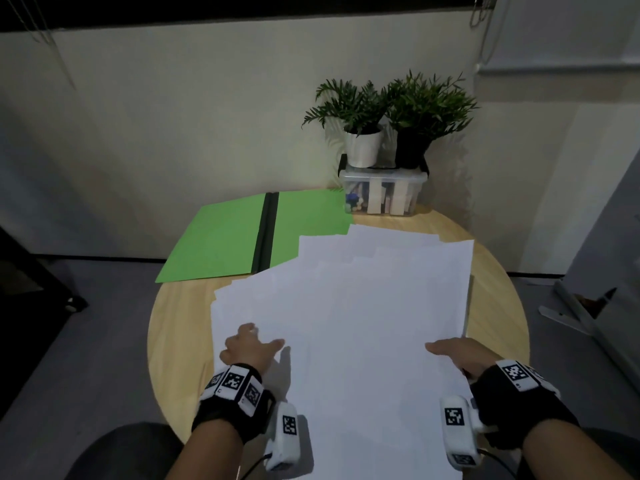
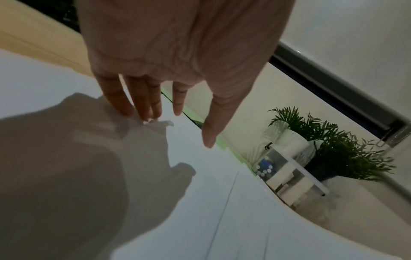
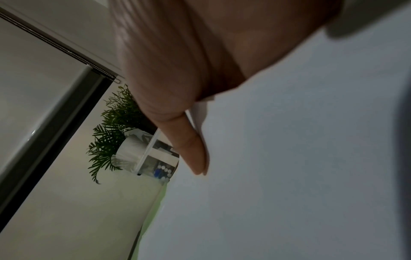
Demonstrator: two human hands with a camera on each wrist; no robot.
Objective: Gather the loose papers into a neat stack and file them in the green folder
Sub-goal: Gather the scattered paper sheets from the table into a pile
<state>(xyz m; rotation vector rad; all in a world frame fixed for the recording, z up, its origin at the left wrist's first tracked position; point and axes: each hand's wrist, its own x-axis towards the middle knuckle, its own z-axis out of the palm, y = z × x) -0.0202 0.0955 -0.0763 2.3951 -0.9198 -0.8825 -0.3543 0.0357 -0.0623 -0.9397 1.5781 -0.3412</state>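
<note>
Loose white papers (image 1: 346, 306) lie fanned in an uneven pile across the round wooden table (image 1: 180, 323). The green folder (image 1: 214, 244) lies open at the back left, and the far sheets overlap its right half. My left hand (image 1: 249, 344) rests on the pile's near left part with straight fingers (image 2: 142, 105) touching the top sheet and the thumb spread. At the pile's near right edge my right hand (image 1: 457, 353) pinches the papers (image 3: 289, 158): its thumb (image 3: 191, 140) lies on top, and the other fingers are hidden under the sheets.
A clear plastic box (image 1: 382, 194) stands at the table's back right, carrying a plant in a white pot (image 1: 363, 147) and one in a black pot (image 1: 412, 147). The wall is right behind them. The folder's left corner overhangs the table edge.
</note>
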